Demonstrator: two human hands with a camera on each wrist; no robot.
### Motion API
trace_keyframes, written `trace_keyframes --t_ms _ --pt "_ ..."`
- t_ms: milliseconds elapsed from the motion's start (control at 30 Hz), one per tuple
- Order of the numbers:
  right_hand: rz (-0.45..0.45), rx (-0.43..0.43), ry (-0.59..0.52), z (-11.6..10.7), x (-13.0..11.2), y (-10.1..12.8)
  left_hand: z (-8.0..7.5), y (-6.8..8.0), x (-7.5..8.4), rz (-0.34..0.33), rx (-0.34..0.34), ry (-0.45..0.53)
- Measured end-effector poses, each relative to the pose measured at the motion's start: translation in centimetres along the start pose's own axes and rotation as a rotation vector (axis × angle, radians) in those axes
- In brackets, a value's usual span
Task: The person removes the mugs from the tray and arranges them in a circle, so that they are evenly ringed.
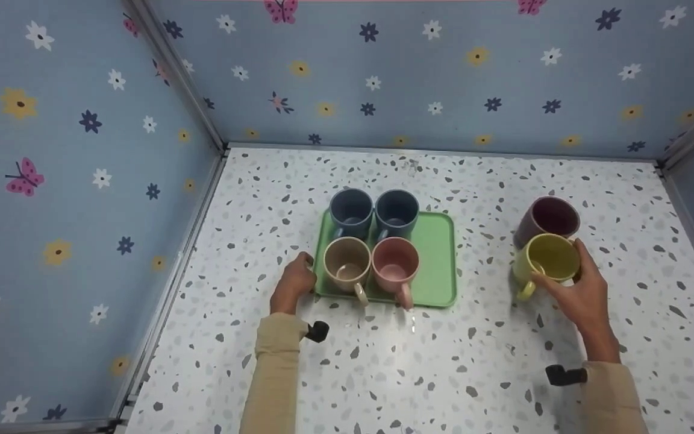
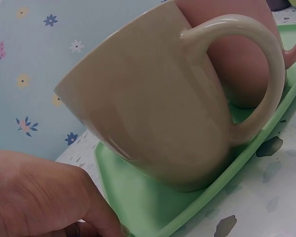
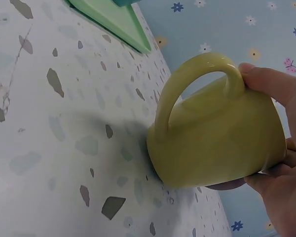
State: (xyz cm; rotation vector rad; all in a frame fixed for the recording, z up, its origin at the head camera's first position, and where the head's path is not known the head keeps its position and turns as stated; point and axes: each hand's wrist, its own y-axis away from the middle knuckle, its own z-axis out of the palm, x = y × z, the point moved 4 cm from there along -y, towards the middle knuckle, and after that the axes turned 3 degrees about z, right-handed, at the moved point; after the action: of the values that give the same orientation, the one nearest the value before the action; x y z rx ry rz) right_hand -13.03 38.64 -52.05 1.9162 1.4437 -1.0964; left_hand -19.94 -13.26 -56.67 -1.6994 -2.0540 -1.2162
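My right hand (image 1: 582, 295) grips a yellow mug (image 1: 528, 265) round its side, thumb by the handle; the right wrist view shows the mug (image 3: 217, 133) slightly tilted, close to the tabletop. Just behind it stands a maroon mug (image 1: 531, 226). At the left edge of a green tray (image 1: 437, 259) is my left hand (image 1: 296, 280), its fingertips touching the rim in the left wrist view, where the fingers are partly hidden. On the tray stand a beige mug (image 1: 347, 265) and a pink mug (image 1: 395, 265) in front, with two blue mugs (image 1: 351, 214) behind.
The speckled white tabletop (image 1: 443, 367) meets blue flowered panels (image 1: 395, 78) at the back and sides. Handles of the beige and pink mugs stick out over the tray's front rim. Bare tray surface shows right of the mugs.
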Motion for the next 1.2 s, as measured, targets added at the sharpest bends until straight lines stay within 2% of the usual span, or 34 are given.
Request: trace_keyframes --t_ms 433,767,1200 --pt "0.082 -0.067 0.035 -1.8 1.6 0.1 0.0 0.1 0.0 -0.007 -0.004 0.009" --pt "0.074 -0.14 0.043 -2.7 2.2 -0.7 -0.1 0.2 0.0 0.039 0.017 0.01" --pt "0.103 -0.25 0.086 -4.0 2.4 -1.2 -0.1 0.2 0.1 0.023 0.005 0.01"
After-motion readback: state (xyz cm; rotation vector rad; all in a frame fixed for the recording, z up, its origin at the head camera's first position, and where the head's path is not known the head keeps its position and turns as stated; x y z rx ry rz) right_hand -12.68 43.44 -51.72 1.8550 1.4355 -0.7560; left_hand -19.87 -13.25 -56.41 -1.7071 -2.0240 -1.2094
